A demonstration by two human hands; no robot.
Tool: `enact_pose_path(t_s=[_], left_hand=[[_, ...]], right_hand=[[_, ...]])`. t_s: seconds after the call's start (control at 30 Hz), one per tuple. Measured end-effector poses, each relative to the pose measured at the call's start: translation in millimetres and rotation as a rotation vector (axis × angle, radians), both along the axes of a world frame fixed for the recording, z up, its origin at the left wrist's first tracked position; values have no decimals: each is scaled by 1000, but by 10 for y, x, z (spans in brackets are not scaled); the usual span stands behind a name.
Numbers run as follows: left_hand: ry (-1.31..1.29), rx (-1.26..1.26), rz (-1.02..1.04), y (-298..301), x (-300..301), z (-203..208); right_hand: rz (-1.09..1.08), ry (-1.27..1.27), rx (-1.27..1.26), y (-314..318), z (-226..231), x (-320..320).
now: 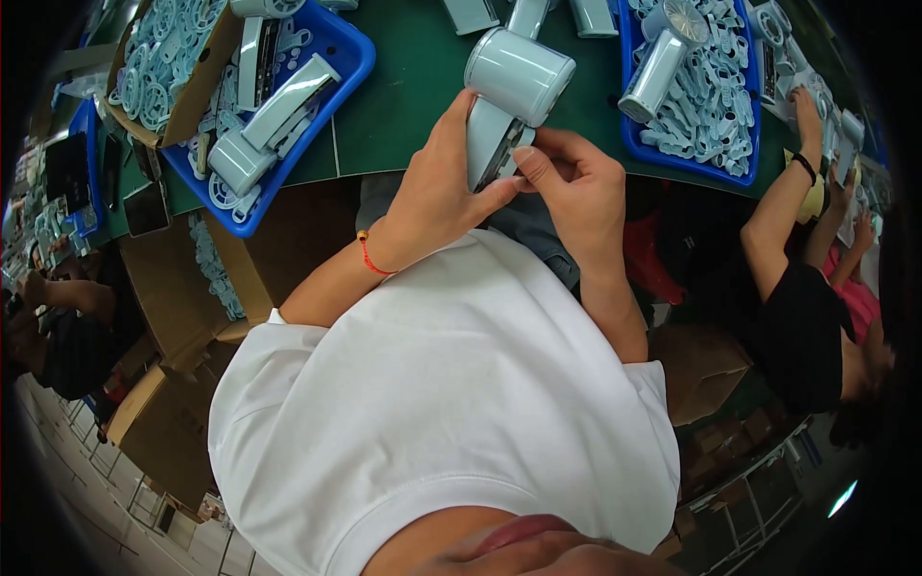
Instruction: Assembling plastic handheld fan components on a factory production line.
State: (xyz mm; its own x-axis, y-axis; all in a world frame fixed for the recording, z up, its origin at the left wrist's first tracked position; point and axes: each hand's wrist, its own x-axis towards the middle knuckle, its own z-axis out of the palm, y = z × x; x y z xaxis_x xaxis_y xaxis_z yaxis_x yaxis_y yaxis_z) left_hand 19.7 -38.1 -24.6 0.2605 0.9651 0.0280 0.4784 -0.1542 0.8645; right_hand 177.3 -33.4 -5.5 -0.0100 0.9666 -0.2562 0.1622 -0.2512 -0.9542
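Note:
A pale blue handheld fan (519, 75) with a wide round head is in front of me at the table's near edge. My left hand (442, 178) is closed around its handle, the thumb lying along the lower end. The handle's side facing right is uncovered and shows dark inner parts (509, 149). At that side my right hand (581, 182) is closed, thumb and bent fingers pinched together against the handle. Whatever is between those fingertips is too small or hidden to make out.
At left, a blue tray (357, 58) holds fan housings and rings beside a cardboard box (206, 86) of pale parts. Another blue tray (629, 134) at right holds small parts with a fan (658, 72) on top. Co-workers sit on both sides; a co-worker's arm (773, 206) is at right.

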Motion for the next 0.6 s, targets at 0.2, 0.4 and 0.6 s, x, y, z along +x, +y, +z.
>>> enact_pose_path(t_s=[0.2, 0.4, 0.6], left_hand=[[45, -61, 53, -25, 34, 72], [14, -22, 17, -16, 5, 36], [-23, -22, -1, -13, -34, 17]], right_hand=[[16, 35, -53, 54, 19, 11], [43, 63, -120, 95, 73, 23], [98, 95, -180, 108, 47, 7]])
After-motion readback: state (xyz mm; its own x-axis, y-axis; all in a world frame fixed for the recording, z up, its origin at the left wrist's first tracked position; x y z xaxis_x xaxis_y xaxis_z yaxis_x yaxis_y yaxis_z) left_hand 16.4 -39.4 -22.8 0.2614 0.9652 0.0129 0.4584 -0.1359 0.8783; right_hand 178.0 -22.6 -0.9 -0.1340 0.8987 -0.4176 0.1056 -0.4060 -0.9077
